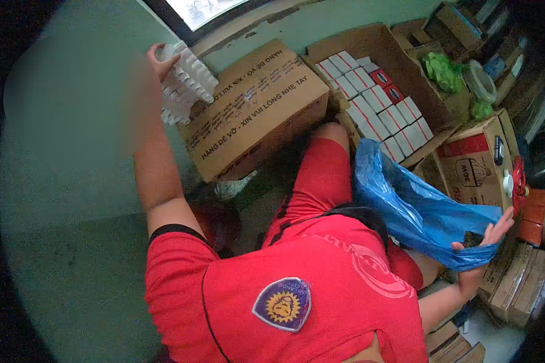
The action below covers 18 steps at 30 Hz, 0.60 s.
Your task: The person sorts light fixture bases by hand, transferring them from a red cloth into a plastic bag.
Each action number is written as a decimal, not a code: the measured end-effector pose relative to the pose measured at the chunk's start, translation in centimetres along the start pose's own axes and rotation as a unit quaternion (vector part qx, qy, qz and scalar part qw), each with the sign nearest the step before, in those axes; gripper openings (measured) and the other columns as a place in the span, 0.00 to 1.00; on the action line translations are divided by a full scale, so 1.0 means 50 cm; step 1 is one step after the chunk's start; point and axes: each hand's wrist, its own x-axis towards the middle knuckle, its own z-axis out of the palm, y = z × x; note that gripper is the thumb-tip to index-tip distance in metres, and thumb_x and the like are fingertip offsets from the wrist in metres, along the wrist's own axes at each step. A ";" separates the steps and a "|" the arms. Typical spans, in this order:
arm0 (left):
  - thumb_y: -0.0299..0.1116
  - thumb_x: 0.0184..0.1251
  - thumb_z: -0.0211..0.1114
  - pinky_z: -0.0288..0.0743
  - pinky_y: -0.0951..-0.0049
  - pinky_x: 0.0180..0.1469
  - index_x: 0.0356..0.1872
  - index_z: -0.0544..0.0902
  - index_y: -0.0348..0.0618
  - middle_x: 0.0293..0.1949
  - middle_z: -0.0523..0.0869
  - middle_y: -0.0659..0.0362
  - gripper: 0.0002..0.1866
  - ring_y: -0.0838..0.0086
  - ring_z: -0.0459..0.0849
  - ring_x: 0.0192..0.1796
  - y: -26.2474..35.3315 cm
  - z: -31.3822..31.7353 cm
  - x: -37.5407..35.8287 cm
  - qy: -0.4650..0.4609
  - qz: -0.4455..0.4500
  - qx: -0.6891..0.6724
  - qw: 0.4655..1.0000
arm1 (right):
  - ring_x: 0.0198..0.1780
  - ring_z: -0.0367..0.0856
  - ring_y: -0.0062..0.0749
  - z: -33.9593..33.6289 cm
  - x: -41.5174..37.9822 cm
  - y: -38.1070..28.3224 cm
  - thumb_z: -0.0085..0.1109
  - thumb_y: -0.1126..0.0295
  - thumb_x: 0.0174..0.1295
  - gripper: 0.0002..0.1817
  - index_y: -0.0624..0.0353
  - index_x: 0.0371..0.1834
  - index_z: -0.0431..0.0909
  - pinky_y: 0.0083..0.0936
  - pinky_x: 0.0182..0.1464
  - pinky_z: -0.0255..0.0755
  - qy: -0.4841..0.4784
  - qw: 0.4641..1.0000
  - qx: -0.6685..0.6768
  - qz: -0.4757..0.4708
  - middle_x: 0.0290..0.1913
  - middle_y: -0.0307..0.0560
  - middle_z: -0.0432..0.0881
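Note:
My left hand (162,60) is raised at the upper left, its fingers closed on the top end of a stack of white ridged pieces (188,81). The stack hangs beside the near-left corner of a closed cardboard box (257,109) with printed lettering, overlapping it in this view. On the right, my right hand (487,242) has its fingers stretched out and spread. A blue plastic bag (406,199) loops around this hand at the palm and wrist, and its body spreads back toward my knee. The bag's inside is mostly hidden by its folds.
Behind the bag stands an open carton (351,42) with rows of small white boxes (375,100), a few showing red ends. Green plastic bags (442,72) lie farther right. A bulb-printed carton (466,172) and flat brown boxes (518,284) crowd the right side. A green wall (72,181) borders the left.

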 end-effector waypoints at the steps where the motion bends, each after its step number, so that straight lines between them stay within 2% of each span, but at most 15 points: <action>1: 0.64 0.52 0.73 0.75 0.50 0.64 0.68 0.77 0.55 0.63 0.83 0.49 0.43 0.55 0.82 0.63 0.007 0.002 0.002 0.008 -0.021 0.025 0.999 | 0.84 0.37 0.54 0.002 -0.005 0.002 0.68 0.24 0.40 0.77 0.51 0.84 0.31 0.59 0.79 0.42 0.003 1.000 0.003 -0.004 0.85 0.53 0.38; 3: 0.63 0.53 0.73 0.75 0.50 0.63 0.66 0.78 0.55 0.61 0.84 0.51 0.41 0.57 0.83 0.62 0.029 -0.010 -0.006 0.021 -0.058 0.077 0.995 | 0.84 0.36 0.52 0.008 -0.009 0.012 0.68 0.23 0.39 0.77 0.52 0.84 0.32 0.61 0.79 0.40 0.018 1.000 0.018 -0.014 0.85 0.51 0.39; 5: 0.59 0.55 0.75 0.79 0.55 0.59 0.66 0.79 0.53 0.58 0.86 0.48 0.38 0.61 0.86 0.58 0.032 -0.021 0.009 0.097 -0.008 0.131 0.987 | 0.84 0.39 0.50 0.006 -0.006 0.015 0.69 0.24 0.37 0.78 0.53 0.84 0.33 0.57 0.79 0.41 0.016 1.000 0.015 -0.014 0.85 0.52 0.40; 7: 0.53 0.59 0.75 0.81 0.60 0.55 0.65 0.78 0.50 0.54 0.87 0.48 0.35 0.64 0.88 0.54 0.130 -0.066 -0.029 0.039 0.058 -0.104 0.992 | 0.83 0.41 0.49 0.002 -0.006 0.006 0.71 0.24 0.36 0.79 0.54 0.84 0.33 0.53 0.79 0.42 -0.003 1.000 -0.002 -0.014 0.84 0.53 0.42; 8: 0.51 0.61 0.74 0.82 0.63 0.53 0.65 0.78 0.48 0.52 0.88 0.48 0.33 0.65 0.89 0.52 0.197 -0.083 -0.060 0.013 0.097 -0.214 0.972 | 0.83 0.42 0.49 0.002 -0.002 -0.002 0.71 0.25 0.35 0.80 0.55 0.84 0.34 0.51 0.79 0.43 -0.016 1.000 -0.009 -0.016 0.84 0.54 0.42; 9: 0.49 0.63 0.74 0.83 0.64 0.52 0.65 0.78 0.46 0.50 0.89 0.48 0.32 0.66 0.89 0.50 0.295 -0.092 -0.128 0.032 0.146 -0.307 0.940 | 0.83 0.43 0.48 0.004 0.002 -0.009 0.72 0.25 0.34 0.80 0.55 0.84 0.34 0.49 0.79 0.43 -0.028 0.999 -0.013 -0.019 0.84 0.55 0.43; 10: 0.38 0.67 0.72 0.77 0.69 0.54 0.64 0.78 0.42 0.55 0.85 0.56 0.26 0.73 0.84 0.50 0.382 -0.100 -0.202 -0.042 0.184 -0.346 0.919 | 0.82 0.45 0.48 0.007 0.004 -0.018 0.73 0.25 0.33 0.81 0.56 0.84 0.34 0.47 0.79 0.44 -0.038 0.999 -0.013 -0.022 0.84 0.55 0.44; 12: 0.39 0.56 0.78 0.83 0.65 0.52 0.60 0.82 0.46 0.51 0.89 0.53 0.28 0.63 0.89 0.50 0.550 -0.044 -0.321 -0.033 0.399 -0.359 0.843 | 0.82 0.47 0.47 0.009 0.002 -0.031 0.74 0.26 0.32 0.82 0.57 0.84 0.34 0.43 0.79 0.44 -0.053 0.998 -0.009 -0.020 0.83 0.57 0.45; 13: 0.36 0.49 0.80 0.82 0.68 0.52 0.58 0.82 0.43 0.49 0.88 0.51 0.31 0.64 0.88 0.50 0.634 -0.029 -0.435 -0.076 0.366 -0.350 0.859 | 0.82 0.48 0.46 0.012 0.004 -0.038 0.75 0.26 0.31 0.82 0.57 0.84 0.35 0.41 0.79 0.45 -0.061 0.998 -0.005 -0.014 0.83 0.57 0.46; 14: 0.37 0.46 0.80 0.80 0.66 0.53 0.58 0.82 0.42 0.45 0.87 0.48 0.33 0.62 0.88 0.49 0.688 -0.014 -0.479 -0.207 0.431 -0.381 0.792 | 0.81 0.49 0.45 0.010 0.002 -0.045 0.75 0.27 0.30 0.83 0.58 0.84 0.35 0.39 0.79 0.45 -0.067 0.998 -0.003 -0.008 0.83 0.58 0.47; 15: 0.40 0.45 0.80 0.80 0.62 0.52 0.58 0.81 0.44 0.45 0.87 0.46 0.34 0.56 0.87 0.49 0.734 0.047 -0.531 -0.267 0.482 -0.420 0.721 | 0.81 0.50 0.45 0.014 0.006 -0.055 0.76 0.27 0.29 0.83 0.58 0.84 0.35 0.37 0.79 0.46 -0.073 0.997 -0.002 0.000 0.83 0.58 0.48; 16: 0.42 0.46 0.79 0.78 0.57 0.53 0.61 0.79 0.45 0.46 0.87 0.46 0.37 0.51 0.85 0.50 0.775 0.088 -0.574 -0.311 0.522 -0.393 0.690 | 0.80 0.53 0.44 0.010 0.008 -0.064 0.76 0.27 0.29 0.84 0.58 0.84 0.35 0.37 0.79 0.47 -0.078 0.997 -0.006 0.000 0.83 0.59 0.49; 18: 0.44 0.47 0.81 0.77 0.56 0.57 0.65 0.77 0.48 0.50 0.86 0.48 0.40 0.52 0.85 0.54 0.821 0.153 -0.637 -0.279 0.540 -0.425 0.671 | 0.81 0.51 0.51 0.002 -0.001 -0.078 0.75 0.29 0.34 0.79 0.57 0.84 0.38 0.42 0.78 0.50 -0.081 0.997 0.003 0.012 0.84 0.61 0.42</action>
